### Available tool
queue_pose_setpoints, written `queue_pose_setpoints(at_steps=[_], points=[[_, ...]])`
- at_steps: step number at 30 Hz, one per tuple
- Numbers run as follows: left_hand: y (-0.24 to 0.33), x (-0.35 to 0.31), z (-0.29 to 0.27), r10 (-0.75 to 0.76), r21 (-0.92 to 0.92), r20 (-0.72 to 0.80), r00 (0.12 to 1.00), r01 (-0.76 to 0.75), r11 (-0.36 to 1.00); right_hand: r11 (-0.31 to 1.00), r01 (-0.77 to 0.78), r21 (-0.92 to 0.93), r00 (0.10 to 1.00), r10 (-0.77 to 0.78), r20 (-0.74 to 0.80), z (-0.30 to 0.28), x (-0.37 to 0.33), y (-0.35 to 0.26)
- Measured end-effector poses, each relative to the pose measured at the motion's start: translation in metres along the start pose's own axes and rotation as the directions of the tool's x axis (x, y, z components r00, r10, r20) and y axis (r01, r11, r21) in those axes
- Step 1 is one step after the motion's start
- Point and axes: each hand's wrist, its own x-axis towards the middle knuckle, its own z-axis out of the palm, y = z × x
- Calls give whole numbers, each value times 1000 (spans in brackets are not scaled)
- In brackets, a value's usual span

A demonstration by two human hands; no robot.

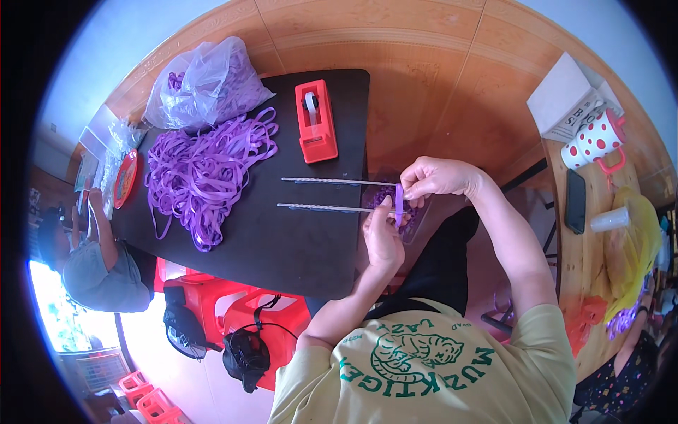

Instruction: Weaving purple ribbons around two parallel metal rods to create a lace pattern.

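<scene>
Two thin metal rods with twisted shafts, the far rod (339, 181) and the near rod (325, 208), lie side by side on the black table and stick out past its right edge. A short band of purple ribbon (400, 203) spans the rods' outer ends. My right hand (441, 177) pinches the ribbon at the far rod's tip. My left hand (383, 239) is closed around the ribbon by the near rod's end, thumb on top; its other fingertips are partly hidden. Purple pieces in a clear container (424, 222) show below the hands.
On the black table (296, 247) are a heap of purple ribbon (205, 169), a plastic bag of ribbon (208, 85) and a red tape dispenser (316, 120). A wooden table (565, 261) at right holds a dotted mug (593, 141) and phone (575, 201). Other people sit at both sides.
</scene>
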Motion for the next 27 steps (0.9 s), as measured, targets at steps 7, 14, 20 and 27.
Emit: queue_pose_setpoints(at_steps=[7,14,20,27], points=[[0,-1,0,-2,13,15,1000,2,1000,999,44,-17,999,-43,25,-3,-1,5],[1,-1,0,2,8,35,999,-2,1000,997,71,20,997,-72,41,-3,-5,6],[1,-1,0,3,5,21,1000,-3,1000,998,-5,55,999,2,43,-2,-10,-6],[0,-1,1,9,27,-3,1000,-9,1000,999,-27,34,1000,27,1,-4,-3,4]])
